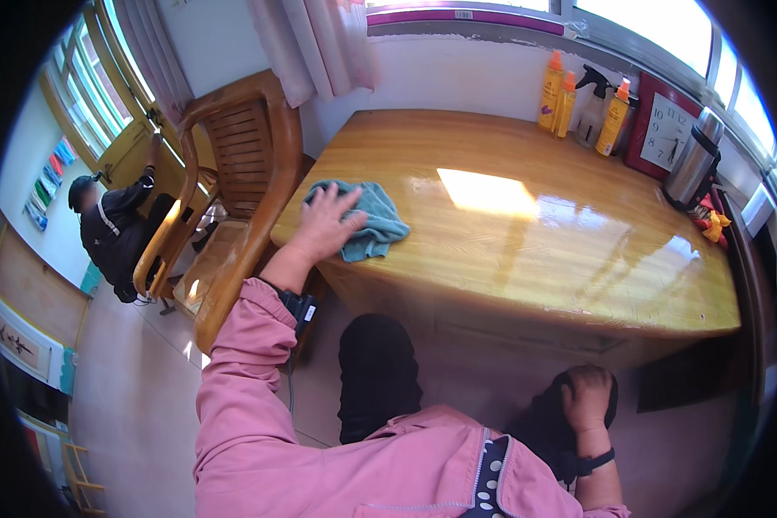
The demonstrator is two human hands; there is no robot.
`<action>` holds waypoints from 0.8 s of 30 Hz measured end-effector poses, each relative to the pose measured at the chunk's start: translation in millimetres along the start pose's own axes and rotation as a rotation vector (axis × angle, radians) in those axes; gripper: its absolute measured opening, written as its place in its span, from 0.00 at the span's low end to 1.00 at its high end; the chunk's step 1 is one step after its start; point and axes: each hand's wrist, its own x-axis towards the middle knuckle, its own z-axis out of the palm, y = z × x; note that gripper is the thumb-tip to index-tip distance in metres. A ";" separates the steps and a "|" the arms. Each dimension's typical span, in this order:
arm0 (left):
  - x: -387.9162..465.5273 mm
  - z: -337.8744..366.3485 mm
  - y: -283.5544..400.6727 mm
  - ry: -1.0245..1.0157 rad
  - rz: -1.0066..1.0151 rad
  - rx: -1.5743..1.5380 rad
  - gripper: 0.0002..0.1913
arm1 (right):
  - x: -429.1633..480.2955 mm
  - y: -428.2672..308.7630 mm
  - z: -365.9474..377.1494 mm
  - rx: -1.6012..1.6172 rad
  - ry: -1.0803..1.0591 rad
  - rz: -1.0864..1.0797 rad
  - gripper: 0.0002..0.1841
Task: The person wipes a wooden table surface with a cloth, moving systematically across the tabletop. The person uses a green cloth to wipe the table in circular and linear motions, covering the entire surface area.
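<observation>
My left hand lies palm down on a crumpled teal cloth, fingers spread. The cloth rests at the left front corner of a glossy wooden table. My right hand is laid over my right knee, below the table's front edge, with nothing seen in it. Its fingers bend over the knee, and the fingertips are partly hidden.
At the table's back right stand orange spray bottles, a clear spray bottle, a red-framed clock and a steel thermos. A wooden armchair adjoins the left side. Beyond it, a person reaches toward a door.
</observation>
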 end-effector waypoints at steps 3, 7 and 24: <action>0.8 6.4 5.5 -0.141 0.019 0.136 0.39 | 14.2 -28.8 17.4 0.051 -0.236 -0.144 0.20; 5.5 -1.9 7.2 -0.225 0.022 0.151 0.42 | 40.5 -61.3 65.6 0.059 -0.877 -0.389 0.23; 125.0 0.4 -18.0 -0.468 -0.156 0.232 0.52 | 41.6 -88.3 172.5 0.472 -1.062 -0.522 0.21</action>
